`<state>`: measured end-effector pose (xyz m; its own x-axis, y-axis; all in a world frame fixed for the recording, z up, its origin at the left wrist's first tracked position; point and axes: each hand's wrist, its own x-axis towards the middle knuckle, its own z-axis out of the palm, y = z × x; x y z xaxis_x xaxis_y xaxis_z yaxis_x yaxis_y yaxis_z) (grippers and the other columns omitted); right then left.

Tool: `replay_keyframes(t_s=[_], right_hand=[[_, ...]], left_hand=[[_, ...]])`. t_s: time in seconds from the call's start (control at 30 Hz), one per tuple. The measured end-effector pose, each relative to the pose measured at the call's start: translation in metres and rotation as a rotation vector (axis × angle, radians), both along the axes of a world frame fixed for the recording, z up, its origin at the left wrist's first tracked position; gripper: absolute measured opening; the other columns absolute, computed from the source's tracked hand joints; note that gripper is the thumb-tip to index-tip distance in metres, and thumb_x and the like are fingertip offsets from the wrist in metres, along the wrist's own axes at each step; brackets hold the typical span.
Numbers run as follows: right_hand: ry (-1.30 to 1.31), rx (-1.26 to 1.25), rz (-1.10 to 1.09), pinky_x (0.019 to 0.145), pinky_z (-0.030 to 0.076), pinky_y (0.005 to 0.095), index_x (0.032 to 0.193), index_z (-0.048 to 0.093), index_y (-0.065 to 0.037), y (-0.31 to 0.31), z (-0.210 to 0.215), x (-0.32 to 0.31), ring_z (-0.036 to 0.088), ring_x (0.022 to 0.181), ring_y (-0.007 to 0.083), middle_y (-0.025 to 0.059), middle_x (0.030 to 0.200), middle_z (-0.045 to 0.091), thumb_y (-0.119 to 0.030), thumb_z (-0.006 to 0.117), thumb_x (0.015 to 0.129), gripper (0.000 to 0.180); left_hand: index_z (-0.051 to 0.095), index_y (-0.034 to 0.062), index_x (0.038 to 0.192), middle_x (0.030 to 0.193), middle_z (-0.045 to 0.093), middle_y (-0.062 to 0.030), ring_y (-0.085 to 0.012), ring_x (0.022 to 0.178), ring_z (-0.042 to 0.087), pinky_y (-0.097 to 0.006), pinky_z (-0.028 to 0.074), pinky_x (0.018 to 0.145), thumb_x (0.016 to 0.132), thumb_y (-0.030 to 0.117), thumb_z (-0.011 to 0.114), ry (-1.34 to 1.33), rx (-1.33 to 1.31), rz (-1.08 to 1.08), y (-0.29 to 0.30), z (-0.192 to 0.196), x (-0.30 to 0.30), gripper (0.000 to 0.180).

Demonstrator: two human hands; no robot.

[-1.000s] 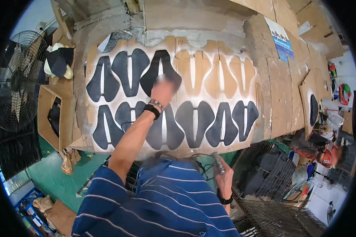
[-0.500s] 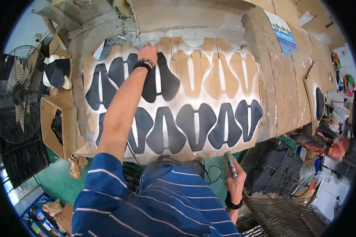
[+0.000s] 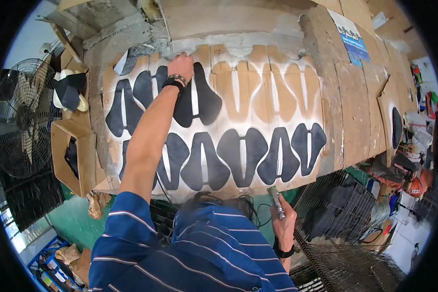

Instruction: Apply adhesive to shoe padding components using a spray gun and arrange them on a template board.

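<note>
My left hand [image 3: 181,66] reaches to the far part of the cardboard, its fingers bent down at the top end of a black horseshoe-shaped piece [image 3: 208,104]. Its fingertips are partly hidden. My right hand [image 3: 283,219], low and near my body, is wrapped round a metal spray gun [image 3: 277,201]. The gun's tip is by the cardboard's near edge. Several more black pieces, such as one [image 3: 242,156] in the near row, lie flat in two rows. My left forearm covers parts of some of them.
The cardboard sheet [image 3: 289,92] has white overspray around bare brown outlines at its far right. A wire fan [image 3: 24,117] and an open cardboard box [image 3: 85,160] stand at the left. Wire racks [image 3: 355,258] with dark pieces are at the lower right.
My right hand has shifted a little to the left with the spray gun. My left hand stays at the same black piece, almost unmoved.
</note>
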<state>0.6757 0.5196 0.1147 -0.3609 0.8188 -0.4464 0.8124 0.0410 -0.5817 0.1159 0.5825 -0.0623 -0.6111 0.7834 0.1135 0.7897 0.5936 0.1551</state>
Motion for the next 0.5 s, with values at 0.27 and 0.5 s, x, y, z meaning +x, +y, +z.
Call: replay_keyframes(t_s=[0.27, 0.5], right_hand=[[0.010, 0.004, -0.003, 0.076, 0.051, 0.0428, 0.131, 0.063, 0.004, -0.004, 0.011, -0.006, 0.066, 0.085, 0.0408, 0.0256, 0.097, 0.067, 0.000, 0.071, 0.084, 0.048], [0.036, 0.011, 0.041, 0.077, 0.052, 0.0381, 0.131, 0.062, 0.004, -0.003, 0.062, -0.027, 0.067, 0.084, 0.0344, 0.0237, 0.096, 0.067, 0.000, 0.070, 0.086, 0.046]], left_hand=[[0.072, 0.0121, 0.106, 0.105, 0.065, -0.0116, -0.0331, 0.100, 0.065, -0.046, 0.054, 0.084, 0.083, 0.009, 0.067, 0.132, 0.107, -0.019, -0.014, 0.001, 0.021, 0.024], [0.061, 0.0128, 0.132, 0.125, 0.055, -0.0155, -0.0350, 0.117, 0.054, -0.051, 0.047, 0.091, 0.078, 0.034, 0.079, -0.084, -0.002, 0.001, -0.061, 0.013, 0.110, 0.061]])
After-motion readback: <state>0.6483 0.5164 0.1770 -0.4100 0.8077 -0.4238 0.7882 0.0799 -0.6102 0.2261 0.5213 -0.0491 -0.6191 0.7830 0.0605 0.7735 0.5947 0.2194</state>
